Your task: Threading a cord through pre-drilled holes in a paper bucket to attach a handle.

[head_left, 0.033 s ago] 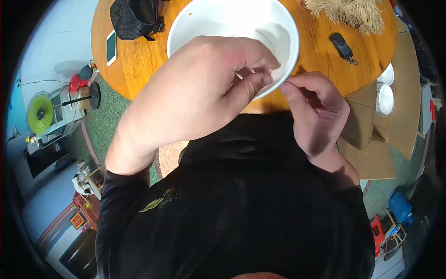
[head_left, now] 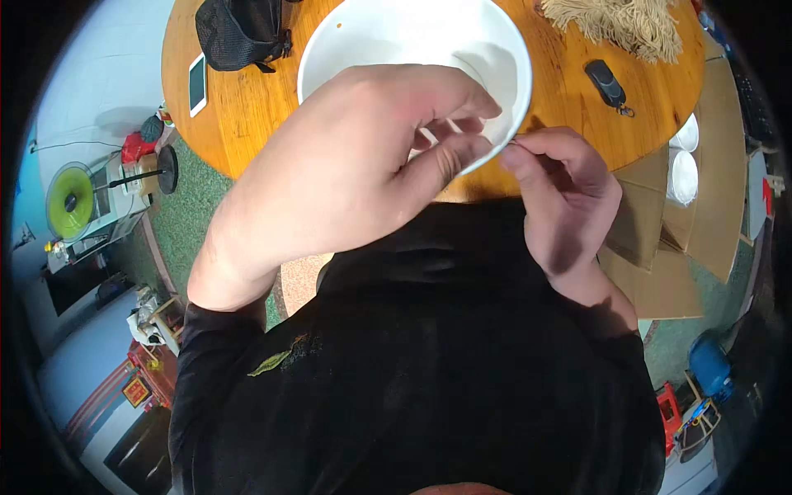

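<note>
A white plastic bucket stands on the round wooden table, with a small hole near its left rim. My left hand reaches across its near side, fingers curled inward and thumb tip by the inner wall at the near right. Whatever those fingers hold is hidden. Just outside the same stretch of rim, my right hand pinches thumb and forefinger together on something tiny and dark that I cannot make out. A thin curved line shows against the bucket's inside.
On the wooden table lie a black mesh bag, a white phone, a black key fob and beige yarn strands. Right of the table is an open cardboard box with white round items. A green fan stands left.
My left thumb and fingertips have shifted slightly right, toward the bucket's rim. My right hand's pinch has barely moved.
</note>
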Action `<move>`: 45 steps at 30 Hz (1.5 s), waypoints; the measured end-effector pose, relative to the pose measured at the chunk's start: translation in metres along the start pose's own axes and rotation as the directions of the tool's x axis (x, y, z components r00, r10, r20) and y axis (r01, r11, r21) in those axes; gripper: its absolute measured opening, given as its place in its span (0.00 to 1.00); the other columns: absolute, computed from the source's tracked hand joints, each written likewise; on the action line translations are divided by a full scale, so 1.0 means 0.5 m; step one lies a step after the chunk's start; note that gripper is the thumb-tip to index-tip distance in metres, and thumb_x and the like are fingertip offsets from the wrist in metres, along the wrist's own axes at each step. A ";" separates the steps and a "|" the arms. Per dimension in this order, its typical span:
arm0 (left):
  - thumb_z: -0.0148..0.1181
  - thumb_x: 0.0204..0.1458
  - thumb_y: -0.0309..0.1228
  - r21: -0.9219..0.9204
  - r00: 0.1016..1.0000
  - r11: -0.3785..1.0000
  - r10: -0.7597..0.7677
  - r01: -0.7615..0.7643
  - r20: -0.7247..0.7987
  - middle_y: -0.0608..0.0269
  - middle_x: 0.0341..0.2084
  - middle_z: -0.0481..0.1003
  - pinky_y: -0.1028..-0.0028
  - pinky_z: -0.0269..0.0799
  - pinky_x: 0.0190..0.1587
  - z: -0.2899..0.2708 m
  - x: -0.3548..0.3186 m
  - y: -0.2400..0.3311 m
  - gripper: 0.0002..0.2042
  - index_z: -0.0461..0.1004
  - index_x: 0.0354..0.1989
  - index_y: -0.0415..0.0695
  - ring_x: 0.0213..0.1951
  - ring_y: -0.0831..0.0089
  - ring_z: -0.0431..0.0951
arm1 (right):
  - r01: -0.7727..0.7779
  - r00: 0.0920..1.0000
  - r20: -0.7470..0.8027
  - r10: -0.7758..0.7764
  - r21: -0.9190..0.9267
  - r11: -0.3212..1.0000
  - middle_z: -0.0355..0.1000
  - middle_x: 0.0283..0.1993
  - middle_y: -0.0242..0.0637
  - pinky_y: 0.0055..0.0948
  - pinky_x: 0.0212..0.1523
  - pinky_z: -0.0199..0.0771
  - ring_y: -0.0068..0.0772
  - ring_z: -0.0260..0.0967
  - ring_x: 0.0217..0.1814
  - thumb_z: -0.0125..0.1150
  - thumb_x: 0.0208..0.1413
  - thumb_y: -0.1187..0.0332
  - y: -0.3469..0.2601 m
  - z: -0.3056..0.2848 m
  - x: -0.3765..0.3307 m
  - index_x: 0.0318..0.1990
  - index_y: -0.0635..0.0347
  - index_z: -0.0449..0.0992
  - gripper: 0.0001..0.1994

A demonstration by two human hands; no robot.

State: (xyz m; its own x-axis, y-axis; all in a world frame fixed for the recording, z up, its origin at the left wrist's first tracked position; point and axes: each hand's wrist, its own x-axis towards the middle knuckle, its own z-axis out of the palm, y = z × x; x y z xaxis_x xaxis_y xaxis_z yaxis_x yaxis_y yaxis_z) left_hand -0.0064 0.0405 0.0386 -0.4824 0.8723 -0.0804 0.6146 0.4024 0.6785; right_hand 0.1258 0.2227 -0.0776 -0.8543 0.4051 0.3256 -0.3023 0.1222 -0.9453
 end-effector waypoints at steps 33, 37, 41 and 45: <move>0.73 0.42 0.30 0.378 0.796 0.837 0.519 -0.397 -0.313 0.59 0.34 0.76 0.62 0.73 0.43 0.063 -0.046 0.025 0.11 0.82 0.32 0.39 0.37 0.59 0.79 | 0.339 0.908 0.327 -0.264 -0.200 0.919 0.64 0.23 0.26 0.26 0.24 0.55 0.24 0.55 0.21 0.87 0.47 0.73 -0.101 -0.042 0.028 0.46 0.55 0.89 0.18; 0.74 0.45 0.31 0.342 0.790 0.842 0.522 -0.418 -0.321 0.60 0.33 0.76 0.62 0.72 0.41 0.066 -0.055 0.028 0.10 0.80 0.29 0.40 0.35 0.59 0.78 | 0.403 0.891 0.312 -0.330 -0.210 0.891 0.60 0.21 0.29 0.31 0.21 0.54 0.28 0.56 0.20 0.86 0.48 0.71 -0.108 -0.041 0.019 0.40 0.51 0.91 0.12; 0.73 0.50 0.29 0.283 0.778 0.850 0.523 -0.444 -0.349 0.59 0.31 0.75 0.63 0.71 0.39 0.075 -0.066 0.026 0.08 0.79 0.28 0.41 0.32 0.59 0.78 | 0.461 0.862 0.328 -0.388 -0.184 0.868 0.58 0.21 0.28 0.31 0.21 0.55 0.28 0.55 0.19 0.85 0.49 0.73 -0.103 -0.035 0.020 0.40 0.51 0.91 0.11; 0.72 0.54 0.27 0.199 0.734 0.857 0.511 -0.475 -0.447 0.60 0.28 0.75 0.63 0.69 0.34 0.084 -0.076 0.037 0.09 0.77 0.26 0.41 0.28 0.61 0.76 | 0.452 0.821 0.421 -0.385 -0.068 0.890 0.58 0.21 0.26 0.30 0.21 0.57 0.28 0.55 0.19 0.80 0.46 0.79 -0.110 -0.034 0.019 0.40 0.53 0.88 0.13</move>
State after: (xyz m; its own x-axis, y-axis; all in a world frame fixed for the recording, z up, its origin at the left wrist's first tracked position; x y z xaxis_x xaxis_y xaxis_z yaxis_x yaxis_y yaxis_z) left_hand 0.0494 0.0265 0.0235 -0.3194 0.7220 0.6138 0.8803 -0.0137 0.4742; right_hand 0.1417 0.2351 -0.0230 -0.7633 -0.0961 0.6389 -0.6262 0.3530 -0.6951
